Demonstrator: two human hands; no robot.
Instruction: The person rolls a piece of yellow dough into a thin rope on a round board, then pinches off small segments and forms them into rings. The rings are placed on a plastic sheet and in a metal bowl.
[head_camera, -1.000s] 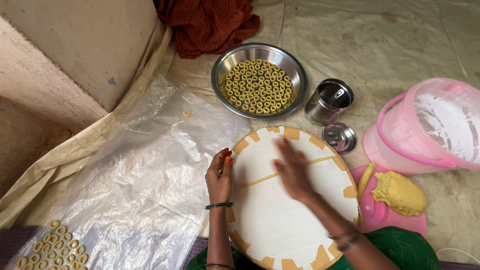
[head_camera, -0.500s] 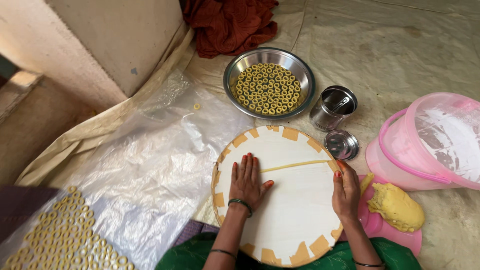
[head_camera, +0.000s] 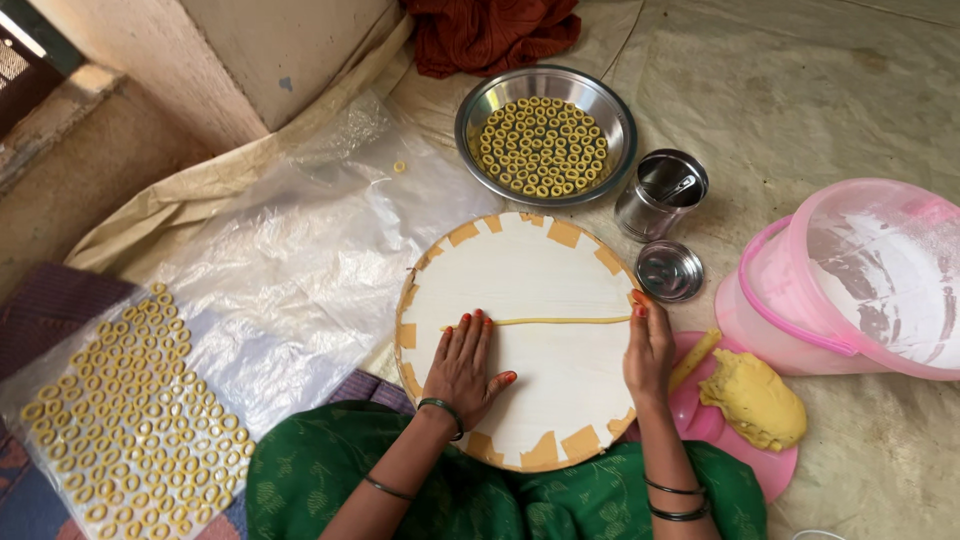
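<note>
Thin dough rope stretched across the round board

The dough rope (head_camera: 540, 321) lies straight across the middle of the round white board (head_camera: 520, 270). The left hand (head_camera: 462, 365) rests flat, fingers spread, fingertips touching its left end; the right hand (head_camera: 648, 345), fingers loosely curled and holding nothing, meets its right end at the board's right edge. It looks soft, light and easily torn, best lifted gently near both ends.

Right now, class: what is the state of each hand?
Left hand: open, flat on the round board, fingertips at the dough strand.
Right hand: open, fingertips at the strand's other end, holding nothing.
</note>
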